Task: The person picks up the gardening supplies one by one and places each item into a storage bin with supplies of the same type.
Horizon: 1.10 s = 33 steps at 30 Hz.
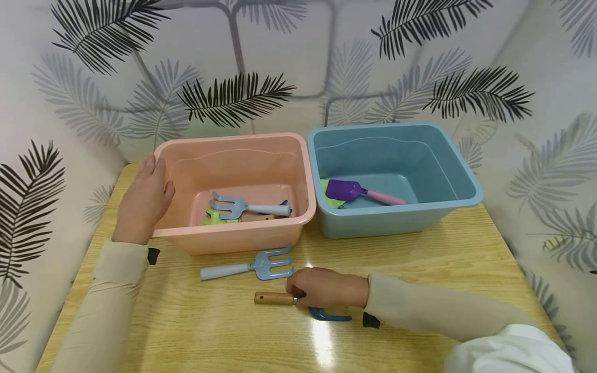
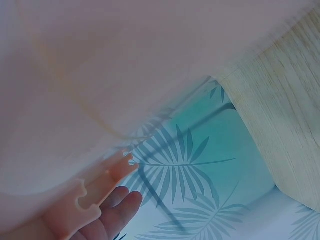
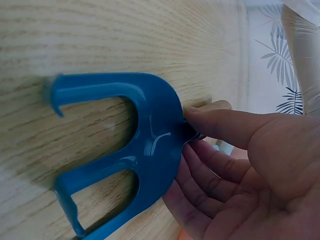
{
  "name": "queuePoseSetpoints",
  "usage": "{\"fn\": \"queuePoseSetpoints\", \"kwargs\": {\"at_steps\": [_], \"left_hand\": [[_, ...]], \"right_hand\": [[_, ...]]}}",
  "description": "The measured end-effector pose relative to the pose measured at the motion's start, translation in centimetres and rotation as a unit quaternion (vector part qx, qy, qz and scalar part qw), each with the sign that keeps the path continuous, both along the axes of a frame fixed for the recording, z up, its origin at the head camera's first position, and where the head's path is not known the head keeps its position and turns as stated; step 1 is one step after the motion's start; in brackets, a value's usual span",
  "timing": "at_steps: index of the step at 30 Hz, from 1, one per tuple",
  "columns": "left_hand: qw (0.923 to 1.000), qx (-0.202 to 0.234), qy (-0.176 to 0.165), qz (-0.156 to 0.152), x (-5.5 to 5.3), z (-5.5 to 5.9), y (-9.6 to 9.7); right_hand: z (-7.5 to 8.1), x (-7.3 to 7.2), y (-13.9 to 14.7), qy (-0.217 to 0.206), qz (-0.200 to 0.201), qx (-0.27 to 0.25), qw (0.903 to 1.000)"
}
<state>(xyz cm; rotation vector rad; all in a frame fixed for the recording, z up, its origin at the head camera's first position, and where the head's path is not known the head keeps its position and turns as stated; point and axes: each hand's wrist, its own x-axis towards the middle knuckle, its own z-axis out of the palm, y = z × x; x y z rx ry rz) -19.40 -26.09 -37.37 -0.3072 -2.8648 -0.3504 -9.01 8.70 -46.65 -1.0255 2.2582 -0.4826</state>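
Observation:
My right hand (image 1: 324, 286) pinches a dark blue garden hand fork (image 3: 160, 135) with a wooden handle (image 1: 274, 298) at its neck, low over the table. Its curved tines point right in the head view. My left hand (image 1: 142, 202) grips the left rim of a pink bin (image 1: 233, 240), fingertips (image 2: 131, 202) showing under the rim in the left wrist view. Inside that bin lie a light blue fork (image 1: 237, 207), a green tool (image 1: 213, 216) and a partly hidden wooden-handled one. Another light blue fork (image 1: 268, 265) lies in front of it, just left of my right hand.
A blue bin (image 1: 373, 220) stands right beside the pink one. It holds a purple trowel (image 1: 345, 190) with a pink handle, over a light green piece (image 1: 333, 202). Leaf-patterned cloth (image 1: 289, 62) rises behind and beside the wooden table (image 1: 210, 331).

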Motion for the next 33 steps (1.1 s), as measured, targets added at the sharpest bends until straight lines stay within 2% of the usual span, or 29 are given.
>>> {"fn": "queuePoseSetpoints", "kwargs": {"at_steps": [13, 22, 29, 33], "left_hand": [[1.0000, 0.000, -0.004, 0.003, -0.1, -0.1, -0.1], [1.0000, -0.003, -0.005, 0.002, -0.2, -0.1, -0.1], [1.0000, -0.001, 0.002, -0.001, -0.1, -0.1, -0.1], [1.0000, 0.000, -0.001, 0.001, -0.1, -0.1, -0.1]], "right_hand": [[-0.3, -0.3, -0.4, 0.007, 0.005, 0.017, 0.9998], [-0.2, -0.7, 0.3, -0.021, 0.015, 0.017, 0.9995], [0.8, -1.2, 0.6, -0.048, -0.008, 0.003, 0.9988], [1.2, -1.6, 1.0, -0.078, -0.016, -0.019, 0.9966]]}}
